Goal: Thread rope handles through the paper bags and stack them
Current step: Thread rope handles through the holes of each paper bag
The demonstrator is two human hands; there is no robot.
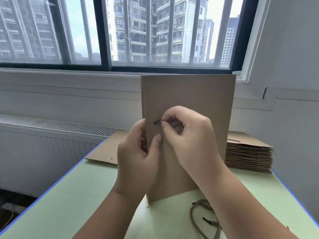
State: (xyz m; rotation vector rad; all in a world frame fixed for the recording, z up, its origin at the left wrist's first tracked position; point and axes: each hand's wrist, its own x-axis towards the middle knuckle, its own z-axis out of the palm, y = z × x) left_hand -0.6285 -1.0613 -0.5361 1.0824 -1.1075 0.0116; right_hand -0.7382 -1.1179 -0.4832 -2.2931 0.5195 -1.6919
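A flat brown paper bag (189, 97) stands upright on the green table (82, 200) in the middle of the view. My left hand (136, 157) grips the bag's left edge, thumb on the front face. My right hand (188, 135) pinches the dark tip of a rope handle (157, 122) at a hole in the bag's front, near the left edge. The rest of that rope is hidden behind my hand. Loose brown rope handles (203, 219) with dark tips lie on the table under my right forearm.
A thick stack of flat paper bags (248, 156) lies at the back right of the table. Another flat bag (107, 150) lies at the back left. The table's blue-edged left side (51, 188) drops to the floor; a radiator and window sit beyond.
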